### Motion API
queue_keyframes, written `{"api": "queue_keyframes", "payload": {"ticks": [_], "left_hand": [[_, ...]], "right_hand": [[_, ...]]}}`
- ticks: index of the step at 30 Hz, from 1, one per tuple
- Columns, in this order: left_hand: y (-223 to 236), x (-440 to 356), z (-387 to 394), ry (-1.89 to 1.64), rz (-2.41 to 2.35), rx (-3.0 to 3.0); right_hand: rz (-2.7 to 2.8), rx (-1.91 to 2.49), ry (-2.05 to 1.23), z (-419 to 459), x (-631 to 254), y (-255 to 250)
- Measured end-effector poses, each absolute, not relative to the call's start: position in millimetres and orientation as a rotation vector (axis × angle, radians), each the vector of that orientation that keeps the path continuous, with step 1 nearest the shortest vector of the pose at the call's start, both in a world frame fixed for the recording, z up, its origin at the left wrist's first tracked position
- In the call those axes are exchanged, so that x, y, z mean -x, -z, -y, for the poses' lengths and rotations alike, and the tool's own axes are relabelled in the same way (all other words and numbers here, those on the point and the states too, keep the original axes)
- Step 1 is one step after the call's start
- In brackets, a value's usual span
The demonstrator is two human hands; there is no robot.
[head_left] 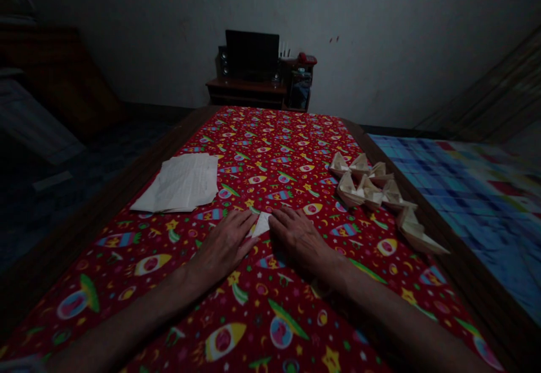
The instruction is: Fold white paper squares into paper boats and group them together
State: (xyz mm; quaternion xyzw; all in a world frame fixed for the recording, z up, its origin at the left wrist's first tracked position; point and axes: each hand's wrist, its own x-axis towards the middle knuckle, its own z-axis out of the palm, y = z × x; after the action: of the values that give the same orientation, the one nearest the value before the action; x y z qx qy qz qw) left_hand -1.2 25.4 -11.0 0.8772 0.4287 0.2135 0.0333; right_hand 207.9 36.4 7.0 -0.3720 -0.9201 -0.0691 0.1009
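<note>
A small piece of white folded paper (pixel 262 224) lies on the red patterned cloth (pixel 279 147), with both hands over it. The thumb and fingers of my left hand (pixel 226 240) are closed on the paper's left side. From the right, the fingers of my right hand (pixel 296 235) press together over its other edge and partly hide it. Off to the left rests a loose stack of paper sheets (pixel 181 184). Several folded paper boats (pixel 372 192), pointed at the ends, stand in a cluster to the right, apart from my hands.
The cloth covers a table with a dark wooden edge (pixel 416 207). Against the far wall stand a monitor (pixel 252 52), speakers and a red telephone (pixel 307 58) on a low cabinet (pixel 247 87). A blue checked mat (pixel 456 192) spreads out on the right.
</note>
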Motion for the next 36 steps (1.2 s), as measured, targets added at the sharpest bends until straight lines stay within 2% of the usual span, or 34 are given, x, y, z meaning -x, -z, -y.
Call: {"api": "queue_keyframes", "payload": {"ticks": [5,15,23,26,31,36], "left_hand": [[6,-4,-31,-0.595,-1.349,-2.688],[-4,-11,-53,-0.574,-1.348,-2.435],[2,-21,-59,-0.805,-1.304,-2.222],[1,-22,-58,-0.838,-1.300,-2.208],[1,-35,-56,-0.940,-1.366,-2.271],[9,-47,-56,-1.116,-1.539,-2.201]], "right_hand": [[2.776,0.959,0.148,-46,-210,-2],[2.601,0.800,-0.223,-56,-218,2],[2.543,0.789,-0.372,-58,-224,-2],[2.547,0.859,-0.296,-56,-222,-2],[2.521,1.126,0.079,-51,-209,6],[2.324,1.108,0.042,-50,-202,10]]}}
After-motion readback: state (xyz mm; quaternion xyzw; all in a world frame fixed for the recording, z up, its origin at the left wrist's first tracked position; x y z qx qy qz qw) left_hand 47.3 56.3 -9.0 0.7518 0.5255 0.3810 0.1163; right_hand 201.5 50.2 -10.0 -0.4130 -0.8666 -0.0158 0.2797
